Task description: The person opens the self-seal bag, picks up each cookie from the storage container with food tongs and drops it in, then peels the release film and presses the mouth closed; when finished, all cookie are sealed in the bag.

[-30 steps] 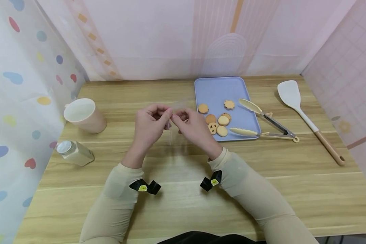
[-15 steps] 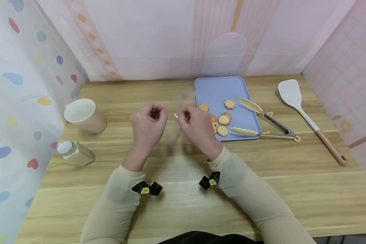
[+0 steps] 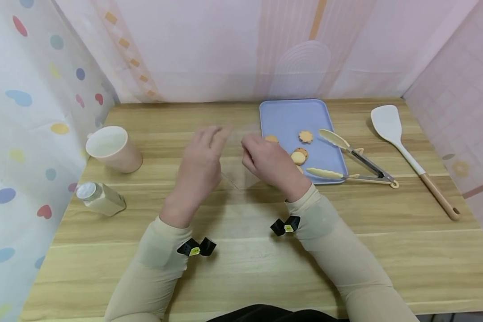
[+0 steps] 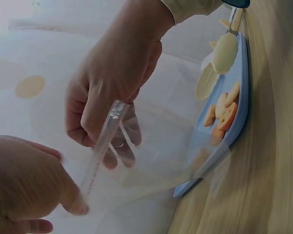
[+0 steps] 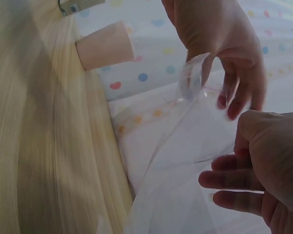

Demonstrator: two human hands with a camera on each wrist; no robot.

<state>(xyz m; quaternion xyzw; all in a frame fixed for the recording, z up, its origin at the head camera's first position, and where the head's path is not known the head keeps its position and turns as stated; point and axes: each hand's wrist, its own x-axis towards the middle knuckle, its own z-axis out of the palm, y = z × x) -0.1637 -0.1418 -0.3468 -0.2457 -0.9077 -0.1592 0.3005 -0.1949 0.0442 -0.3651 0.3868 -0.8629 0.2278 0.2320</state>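
A clear plastic bag [image 4: 156,156] hangs between the two hands; its outline is faint in the head view. My right hand [image 3: 271,161] pinches its edge between thumb and fingers, and some fingers [image 4: 124,158] show through the film in the left wrist view. A clear strip with small reddish print [image 4: 100,151] runs along that edge. My left hand [image 3: 201,161], blurred, has its fingers extended and spread beside the bag. Its thumb touches the film near the strip's end, apart from the other fingers [image 5: 241,100]. In the head view the right hand hides some cookies.
Behind the right hand lies a blue tray [image 3: 290,112] with several cookies [image 3: 306,137]. Tongs [image 3: 370,172] rest across its right edge. A white spatula [image 3: 402,147] is farther right. At the left stand a pink mug [image 3: 114,152] and a lidded jar [image 3: 102,201].
My left hand goes from curled fingers to extended ones. The right hand has shifted slightly right, over more of the cookies. The bag is still held between the hands.
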